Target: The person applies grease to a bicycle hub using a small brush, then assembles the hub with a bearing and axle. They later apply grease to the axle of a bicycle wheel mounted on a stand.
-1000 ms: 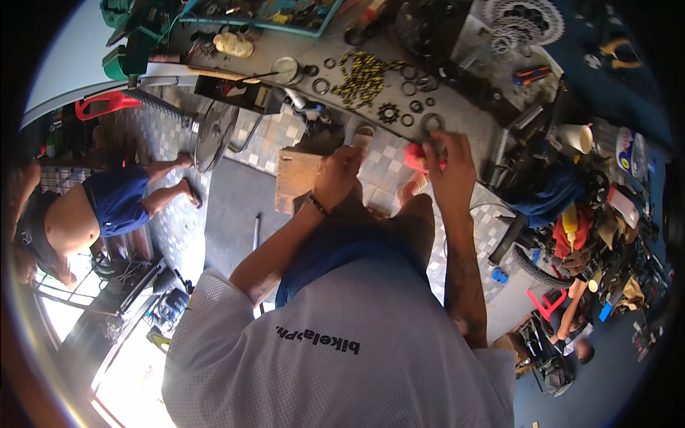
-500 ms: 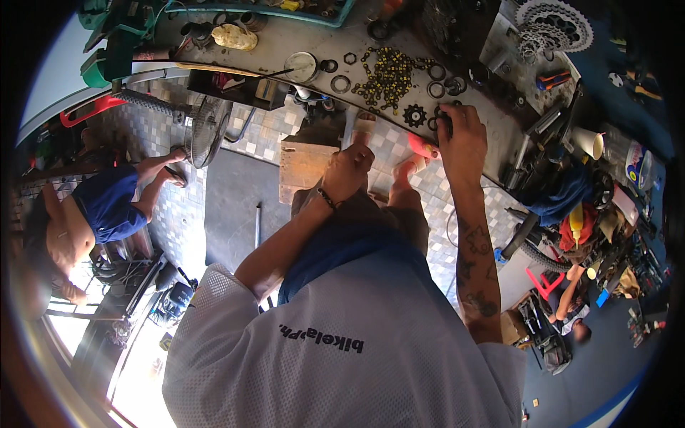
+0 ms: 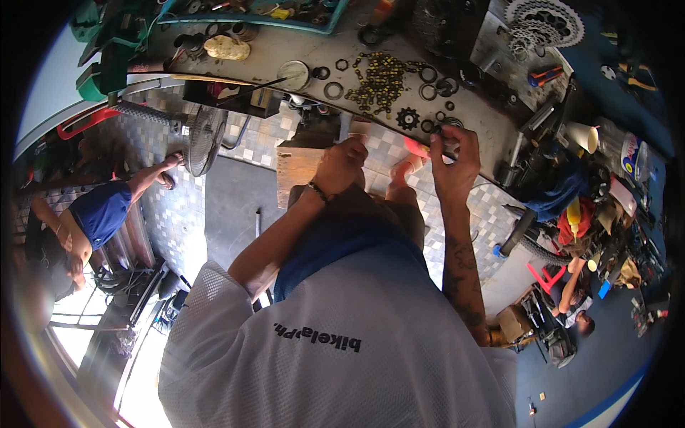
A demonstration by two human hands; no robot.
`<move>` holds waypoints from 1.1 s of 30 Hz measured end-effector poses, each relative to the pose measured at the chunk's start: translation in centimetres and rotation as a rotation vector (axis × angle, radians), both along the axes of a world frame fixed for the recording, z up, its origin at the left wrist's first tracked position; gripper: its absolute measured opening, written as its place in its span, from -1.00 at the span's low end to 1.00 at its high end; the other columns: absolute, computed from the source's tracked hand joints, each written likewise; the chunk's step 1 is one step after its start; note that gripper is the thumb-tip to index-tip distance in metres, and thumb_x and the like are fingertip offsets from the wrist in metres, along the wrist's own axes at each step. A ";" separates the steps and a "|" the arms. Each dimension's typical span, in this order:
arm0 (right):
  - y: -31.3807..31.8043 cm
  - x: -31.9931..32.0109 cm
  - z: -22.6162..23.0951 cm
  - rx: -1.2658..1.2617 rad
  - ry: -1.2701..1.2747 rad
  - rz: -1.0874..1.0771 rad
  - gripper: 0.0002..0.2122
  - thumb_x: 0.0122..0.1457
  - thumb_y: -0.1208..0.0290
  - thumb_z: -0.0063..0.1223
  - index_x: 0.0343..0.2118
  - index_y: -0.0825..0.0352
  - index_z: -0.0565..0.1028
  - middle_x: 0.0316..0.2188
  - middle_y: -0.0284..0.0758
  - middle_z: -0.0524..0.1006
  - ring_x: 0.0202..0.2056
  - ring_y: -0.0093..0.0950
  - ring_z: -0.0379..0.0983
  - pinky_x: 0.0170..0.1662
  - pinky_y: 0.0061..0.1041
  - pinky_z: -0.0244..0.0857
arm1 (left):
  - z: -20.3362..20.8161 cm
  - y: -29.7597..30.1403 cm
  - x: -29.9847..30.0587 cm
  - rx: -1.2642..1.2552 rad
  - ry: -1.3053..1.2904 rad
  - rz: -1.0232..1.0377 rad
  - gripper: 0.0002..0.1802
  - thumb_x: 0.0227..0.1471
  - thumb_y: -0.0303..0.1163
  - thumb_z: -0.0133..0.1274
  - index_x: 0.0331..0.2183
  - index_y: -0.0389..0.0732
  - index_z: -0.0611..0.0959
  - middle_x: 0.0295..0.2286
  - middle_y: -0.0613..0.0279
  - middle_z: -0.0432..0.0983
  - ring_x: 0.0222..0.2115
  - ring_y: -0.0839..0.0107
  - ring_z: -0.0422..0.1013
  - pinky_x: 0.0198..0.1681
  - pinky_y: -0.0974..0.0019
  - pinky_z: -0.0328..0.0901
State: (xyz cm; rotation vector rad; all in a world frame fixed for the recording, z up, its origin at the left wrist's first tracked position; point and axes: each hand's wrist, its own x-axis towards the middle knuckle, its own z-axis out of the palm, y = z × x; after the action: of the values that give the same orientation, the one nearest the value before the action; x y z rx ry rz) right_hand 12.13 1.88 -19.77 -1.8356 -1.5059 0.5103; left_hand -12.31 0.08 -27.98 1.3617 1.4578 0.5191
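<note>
Seen from above, the person's light grey shirt (image 3: 321, 371) fills the near foreground. The left hand (image 3: 341, 164), a bracelet (image 3: 317, 198) at its wrist, hangs above the knees, beside a wooden box (image 3: 294, 171). Its grip is curled; whether anything is inside, I cannot tell.

The right hand (image 3: 457, 160) is at the near edge of the desk (image 3: 307, 48), thumb and fingers bowed apart. A dark round part (image 3: 449, 123) is at its fingertips, near that edge; whether the grip pinches it, I cannot tell. Compared with half a second ago, this hand has drawn back a little toward the person, so the parts just beyond the fingers show more plainly. The left hand has barely moved.

Just left of the right fingertips lie a black ring (image 3: 422, 126) and a toothed sprocket (image 3: 407, 118). Behind them is a heaped black-and-yellow chain (image 3: 378, 82), with more rings on both sides.

Farther off are a blue tray (image 3: 314, 30) at the back and large chainrings (image 3: 546, 21) at the back right. A fan (image 3: 205, 139) stands on the left, near another person in blue shorts (image 3: 107, 203).
</note>
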 end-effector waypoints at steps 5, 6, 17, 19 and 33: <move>-1.3 0.8 -0.4 -0.041 0.066 -0.130 -0.77 0.14 0.55 0.35 -0.13 0.38 0.60 -0.24 -0.24 0.58 -0.28 -0.38 0.59 -0.17 -0.38 0.49 | -0.2 0.8 -0.2 -0.026 0.006 -0.012 -0.90 0.19 -0.41 0.19 -0.28 -0.19 0.74 -0.37 0.04 0.73 -0.29 0.05 0.69 -0.26 0.11 0.55; -1.4 1.0 -0.5 -0.038 0.071 -0.147 -0.76 0.13 0.56 0.35 -0.13 0.37 0.60 -0.24 -0.24 0.58 -0.29 -0.38 0.59 -0.18 -0.38 0.49 | -0.2 0.9 -0.3 -0.020 0.023 -0.021 -0.89 0.19 -0.40 0.19 -0.26 -0.20 0.74 -0.37 0.02 0.73 -0.30 0.05 0.69 -0.25 0.12 0.55; -1.0 1.3 -1.1 -0.016 -0.040 -0.032 -0.76 0.10 0.50 0.38 -0.16 0.30 0.61 -0.24 -0.27 0.59 -0.31 -0.35 0.59 -0.18 -0.35 0.48 | -0.5 1.6 -1.1 -0.050 -0.038 -0.077 -0.82 0.20 -0.36 0.19 -0.22 -0.27 0.71 -0.36 -0.05 0.73 -0.31 0.04 0.69 -0.23 0.09 0.55; -0.9 1.3 -1.2 -0.029 -0.078 -0.016 -0.76 0.10 0.47 0.38 -0.16 0.27 0.62 -0.23 -0.28 0.59 -0.30 -0.33 0.58 -0.16 -0.33 0.46 | -0.6 1.7 -1.1 -0.049 -0.045 -0.080 -0.81 0.20 -0.35 0.19 -0.22 -0.27 0.71 -0.37 -0.05 0.73 -0.31 0.04 0.69 -0.23 0.09 0.55; -1.3 1.0 -1.3 -0.092 -0.211 0.019 -0.76 0.08 0.43 0.38 -0.17 0.20 0.64 -0.19 -0.30 0.60 -0.20 -0.23 0.57 -0.09 -0.25 0.42 | 1.3 2.7 -2.1 -0.145 -0.060 -0.066 -0.73 0.22 -0.23 0.24 -0.24 -0.27 0.75 -0.36 0.02 0.74 -0.32 0.12 0.70 -0.23 0.13 0.54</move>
State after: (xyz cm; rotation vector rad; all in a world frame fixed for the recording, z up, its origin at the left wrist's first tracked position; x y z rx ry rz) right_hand 13.11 0.57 -21.11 -1.9998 -1.6639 0.4111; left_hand -14.40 2.75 -26.65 1.2651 1.3702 0.4001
